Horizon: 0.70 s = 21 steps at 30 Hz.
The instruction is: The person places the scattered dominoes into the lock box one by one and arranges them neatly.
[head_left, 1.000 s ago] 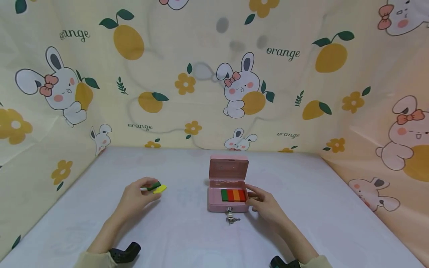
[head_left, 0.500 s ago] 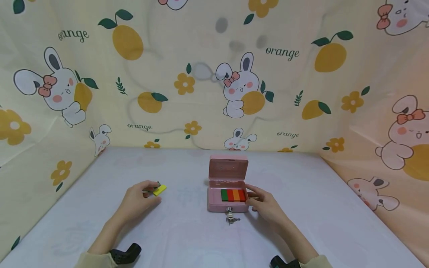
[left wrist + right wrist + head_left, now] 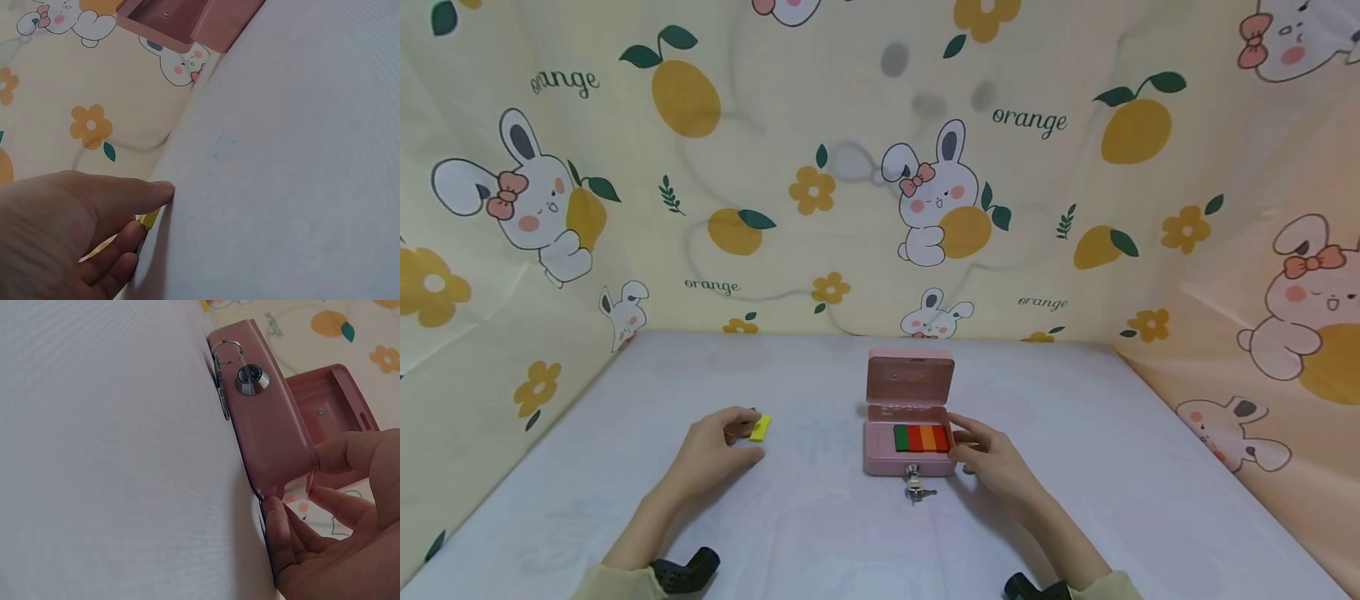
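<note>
A pink cash box [image 3: 880, 454] sits on the white table, its lid [image 3: 910, 382] raised. Inside lies a row of green, red and orange blocks [image 3: 922, 438]. My right hand [image 3: 996, 462] holds the box's right side, thumb at the top rim and curled fingers low by the base in the right wrist view. Well left of the box, my left hand [image 3: 715, 446] bends its fingertips against a yellow block [image 3: 760, 427], with the thumb spread apart from it. A dark green block is almost wholly hidden behind those fingers. Both the yellow block and box lid also show in the left wrist view.
A key with its ring [image 3: 226, 353] hangs from the lock [image 3: 251, 378] on the box's front. White table surface [image 3: 835, 517] lies between the hands. A patterned cloth [image 3: 850, 108] with rabbits and oranges rises behind the table and along both sides.
The green block, visible in my left fingers a second ago, has slipped almost out of sight behind them. The yellow block has turned more upright in view, and the left thumb has spread. The right hand stays put.
</note>
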Motion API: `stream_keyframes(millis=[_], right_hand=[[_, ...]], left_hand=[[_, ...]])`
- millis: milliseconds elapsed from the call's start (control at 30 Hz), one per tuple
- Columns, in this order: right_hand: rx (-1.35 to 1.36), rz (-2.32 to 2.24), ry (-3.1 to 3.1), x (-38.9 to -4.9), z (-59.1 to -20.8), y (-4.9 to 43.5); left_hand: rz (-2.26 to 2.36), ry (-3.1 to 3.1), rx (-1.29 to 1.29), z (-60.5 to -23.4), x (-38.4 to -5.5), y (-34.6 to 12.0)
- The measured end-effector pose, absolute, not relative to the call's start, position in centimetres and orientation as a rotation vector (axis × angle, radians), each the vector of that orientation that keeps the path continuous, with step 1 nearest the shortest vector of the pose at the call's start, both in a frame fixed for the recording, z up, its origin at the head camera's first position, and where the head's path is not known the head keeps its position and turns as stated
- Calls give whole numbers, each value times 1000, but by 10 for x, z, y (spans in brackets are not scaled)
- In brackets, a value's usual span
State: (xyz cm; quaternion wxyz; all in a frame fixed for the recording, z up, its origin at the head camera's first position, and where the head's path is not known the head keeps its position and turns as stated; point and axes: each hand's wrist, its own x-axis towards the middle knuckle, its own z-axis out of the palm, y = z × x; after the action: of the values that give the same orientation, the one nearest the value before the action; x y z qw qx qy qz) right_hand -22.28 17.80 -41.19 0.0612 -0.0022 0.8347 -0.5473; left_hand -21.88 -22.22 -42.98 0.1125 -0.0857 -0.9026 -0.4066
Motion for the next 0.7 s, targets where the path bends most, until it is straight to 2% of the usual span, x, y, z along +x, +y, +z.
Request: stream_keyframes(millis=[700], right_hand=[[7, -1630, 2547, -221, -410, 177]], left_hand=[[-1172, -2735, -288, -437, -227, -221]])
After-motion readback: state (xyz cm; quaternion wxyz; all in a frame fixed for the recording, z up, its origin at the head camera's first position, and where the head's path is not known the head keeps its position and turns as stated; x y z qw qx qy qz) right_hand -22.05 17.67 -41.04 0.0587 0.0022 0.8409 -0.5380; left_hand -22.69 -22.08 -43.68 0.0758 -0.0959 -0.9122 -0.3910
